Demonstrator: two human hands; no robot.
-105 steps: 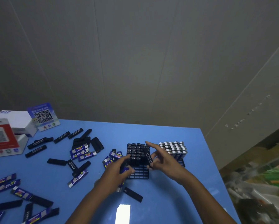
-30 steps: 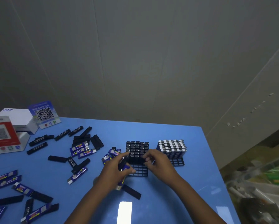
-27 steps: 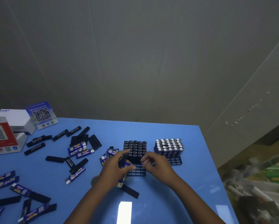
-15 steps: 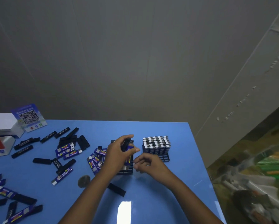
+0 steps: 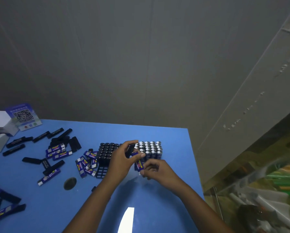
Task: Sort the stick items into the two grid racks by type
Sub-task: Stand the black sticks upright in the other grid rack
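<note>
Grey walls frame a blue table (image 5: 157, 207) where our left hand (image 5: 122, 161) grips a black stick (image 5: 130, 150) and a blue stick (image 5: 135, 154), now shifted between both racks. Our right hand (image 5: 157, 170) pinches another blue stick (image 5: 139, 164) before the white-topped rack (image 5: 149, 150). Loose sticks (image 5: 56, 150) flank the black rack (image 5: 107, 151).

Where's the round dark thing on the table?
The dark disc lies on the blue table, near the left forearm, just in front of the loose sticks beside the black-stick rack.
</note>
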